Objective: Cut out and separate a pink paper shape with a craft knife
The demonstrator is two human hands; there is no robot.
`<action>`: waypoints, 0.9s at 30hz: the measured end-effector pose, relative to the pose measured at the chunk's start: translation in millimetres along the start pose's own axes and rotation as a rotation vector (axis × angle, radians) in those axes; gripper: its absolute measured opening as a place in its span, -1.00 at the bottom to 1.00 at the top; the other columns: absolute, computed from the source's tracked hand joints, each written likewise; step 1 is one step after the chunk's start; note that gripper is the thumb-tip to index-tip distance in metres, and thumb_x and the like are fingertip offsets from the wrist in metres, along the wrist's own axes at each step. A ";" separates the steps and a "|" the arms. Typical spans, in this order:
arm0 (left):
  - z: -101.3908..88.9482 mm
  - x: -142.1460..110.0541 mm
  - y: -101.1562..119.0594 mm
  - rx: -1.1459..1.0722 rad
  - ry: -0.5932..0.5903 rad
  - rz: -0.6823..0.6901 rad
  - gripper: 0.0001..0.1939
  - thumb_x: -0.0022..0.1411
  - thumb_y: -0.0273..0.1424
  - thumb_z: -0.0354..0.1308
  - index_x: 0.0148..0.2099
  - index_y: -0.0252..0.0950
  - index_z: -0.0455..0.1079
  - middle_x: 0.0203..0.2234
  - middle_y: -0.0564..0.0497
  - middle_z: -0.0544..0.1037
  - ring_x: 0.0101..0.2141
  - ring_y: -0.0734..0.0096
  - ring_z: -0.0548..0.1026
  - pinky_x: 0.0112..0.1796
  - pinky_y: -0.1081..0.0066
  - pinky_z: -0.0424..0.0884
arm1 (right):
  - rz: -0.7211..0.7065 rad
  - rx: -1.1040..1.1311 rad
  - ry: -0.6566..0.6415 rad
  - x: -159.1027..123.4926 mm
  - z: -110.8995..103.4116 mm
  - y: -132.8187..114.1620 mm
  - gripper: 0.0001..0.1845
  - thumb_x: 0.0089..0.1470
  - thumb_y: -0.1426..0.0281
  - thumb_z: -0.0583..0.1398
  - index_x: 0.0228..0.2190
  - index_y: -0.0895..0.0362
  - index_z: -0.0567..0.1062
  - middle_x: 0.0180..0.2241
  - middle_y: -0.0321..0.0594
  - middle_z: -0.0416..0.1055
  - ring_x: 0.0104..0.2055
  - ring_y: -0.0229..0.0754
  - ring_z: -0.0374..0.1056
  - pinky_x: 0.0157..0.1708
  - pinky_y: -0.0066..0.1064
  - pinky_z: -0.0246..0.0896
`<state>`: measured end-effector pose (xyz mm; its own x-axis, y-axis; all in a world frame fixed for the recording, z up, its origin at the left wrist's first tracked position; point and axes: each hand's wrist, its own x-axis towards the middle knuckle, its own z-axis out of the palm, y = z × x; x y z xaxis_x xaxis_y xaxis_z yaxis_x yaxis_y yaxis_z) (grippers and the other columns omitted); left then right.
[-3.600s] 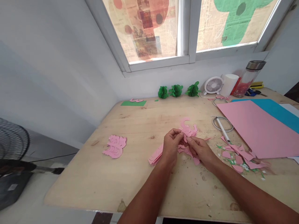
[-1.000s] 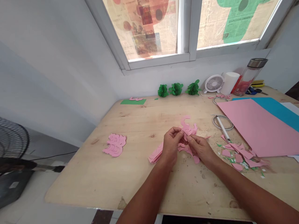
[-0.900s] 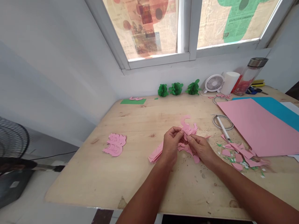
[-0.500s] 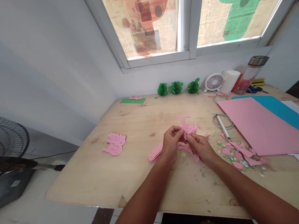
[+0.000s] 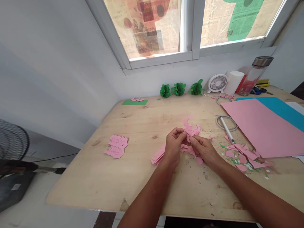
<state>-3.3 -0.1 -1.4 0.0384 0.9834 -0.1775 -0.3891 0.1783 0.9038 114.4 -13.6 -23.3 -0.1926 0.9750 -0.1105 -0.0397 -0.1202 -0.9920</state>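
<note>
My left hand [image 5: 175,142] is closed in a pinch above the middle of the table, its fingertips on a small pink paper piece [image 5: 188,138]. From the other side my right hand [image 5: 201,147] pinches that same piece, thumb and forefinger nearly meeting the left ones. Fingers cover most of its outline. Curved pink paper offcuts [image 5: 189,124] lie just behind and beneath both hands. Partly under my left wrist rests a folded strip of pink paper [image 5: 157,155]. Farther left on the wood is a stack of scalloped pink paper cutouts [image 5: 117,146].
Pink and green scraps [image 5: 245,156] lie at the right beside a white pen [image 5: 227,129] and a wire coil [image 5: 234,123]. A large pink sheet [image 5: 263,129] overlaps a blue one. Green paper ornaments [image 5: 178,89], a small fan [image 5: 218,83] and a glass bottle [image 5: 254,77] line the wall.
</note>
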 end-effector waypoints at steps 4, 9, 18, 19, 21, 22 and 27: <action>0.7 0.3 0.0 -0.005 -0.003 0.003 -0.77 -0.13 -0.35 0.23 -0.43 -0.33 0.27 -0.69 0.13 0.34 -0.66 0.59 0.29 -0.55 0.50 0.29 | 0.011 -0.001 0.013 -0.1 0.5 -1.1 -0.56 -0.06 0.03 0.12 -0.61 0.15 0.24 -0.69 -0.44 -0.03 -0.66 -0.40 -0.13 -0.70 -0.52 -0.24; -0.4 0.4 -0.8 0.001 -0.017 0.017 -0.78 -0.10 -0.35 0.22 -0.43 -0.34 0.26 -0.68 0.13 0.35 -0.65 0.59 0.31 -0.54 0.50 0.30 | 0.025 0.002 0.011 -0.4 0.4 -1.7 -0.56 -0.05 0.03 0.12 -0.61 0.14 0.22 -0.70 -0.45 -0.02 -0.67 -0.40 -0.13 -0.71 -0.52 -0.26; 0.0 1.1 -0.3 -0.006 -0.001 -0.012 -0.76 -0.14 -0.35 0.24 -0.43 -0.33 0.26 -0.69 0.13 0.34 -0.66 0.58 0.30 -0.56 0.50 0.29 | 0.029 0.000 0.016 -0.1 0.2 -1.3 -0.55 -0.07 0.02 0.12 -0.63 0.14 0.22 -0.71 -0.45 -0.03 -0.68 -0.40 -0.12 -0.72 -0.51 -0.27; 0.1 1.1 -0.3 -0.006 0.000 -0.011 -0.77 -0.13 -0.35 0.23 -0.43 -0.33 0.26 -0.70 0.14 0.34 -0.67 0.58 0.30 -0.56 0.50 0.29 | 0.028 -0.004 0.016 0.0 0.2 -1.3 -0.55 -0.07 0.02 0.12 -0.63 0.14 0.22 -0.71 -0.45 -0.02 -0.68 -0.39 -0.12 -0.72 -0.51 -0.27; 0.2 1.0 -0.4 -0.004 -0.004 -0.008 -0.77 -0.13 -0.35 0.23 -0.44 -0.33 0.26 -0.70 0.13 0.34 -0.67 0.58 0.30 -0.56 0.50 0.29 | 0.023 -0.007 0.012 0.2 -0.1 -0.8 -0.55 -0.06 0.02 0.12 -0.62 0.14 0.23 -0.72 -0.45 -0.01 -0.68 -0.39 -0.11 -0.71 -0.51 -0.26; 0.2 0.9 -0.4 -0.004 -0.006 -0.007 -0.78 -0.13 -0.35 0.23 -0.44 -0.33 0.26 -0.69 0.13 0.34 -0.67 0.58 0.30 -0.56 0.50 0.29 | 0.021 -0.005 0.011 0.4 -0.2 -0.3 -0.55 -0.06 0.02 0.12 -0.62 0.14 0.23 -0.72 -0.45 -0.01 -0.68 -0.39 -0.11 -0.71 -0.51 -0.25; 0.1 0.9 -0.9 -0.019 -0.007 -0.004 -0.77 -0.14 -0.36 0.23 -0.44 -0.33 0.26 -0.70 0.14 0.33 -0.67 0.58 0.29 -0.56 0.50 0.28 | 0.027 0.001 0.007 0.9 -0.6 1.5 -0.56 -0.04 0.04 0.12 -0.62 0.14 0.23 -0.72 -0.45 -0.02 -0.68 -0.40 -0.12 -0.71 -0.52 -0.26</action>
<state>-2.8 0.6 -2.3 0.0463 0.9830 -0.1779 -0.4063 0.1812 0.8956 114.7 -12.8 -24.9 -0.1871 0.9726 -0.1376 -0.0355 -0.1467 -0.9885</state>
